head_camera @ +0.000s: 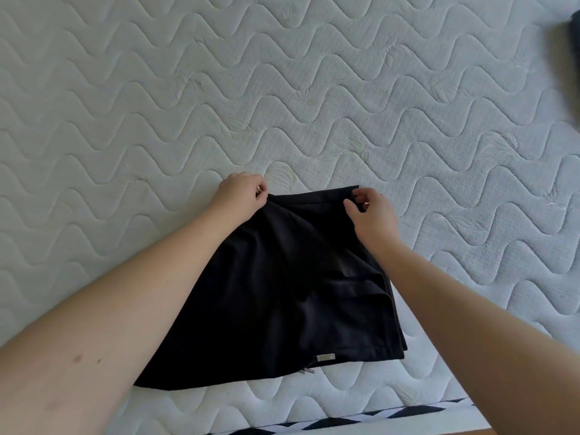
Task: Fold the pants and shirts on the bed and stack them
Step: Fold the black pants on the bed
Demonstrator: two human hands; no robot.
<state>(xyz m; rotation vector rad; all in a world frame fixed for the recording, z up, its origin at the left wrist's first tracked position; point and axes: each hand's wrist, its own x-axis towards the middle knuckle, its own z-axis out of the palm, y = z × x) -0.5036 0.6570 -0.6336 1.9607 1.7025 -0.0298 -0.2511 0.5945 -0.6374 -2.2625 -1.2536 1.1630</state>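
A black garment (282,296), folded over into a rough rectangle, lies on the white quilted mattress (188,105) near its front edge. A small silver label and drawstring tips show at the garment's near edge. My left hand (240,193) pinches the far left corner of the fabric. My right hand (370,211) pinches the far right corner. Both forearms reach over the garment and hide part of its sides.
A dark object (572,73) is blurred at the right edge, far side of the bed. A black-and-white band (376,417) runs along the mattress's front edge. Wavy-stitched mattress surface spreads wide beyond and left of the garment.
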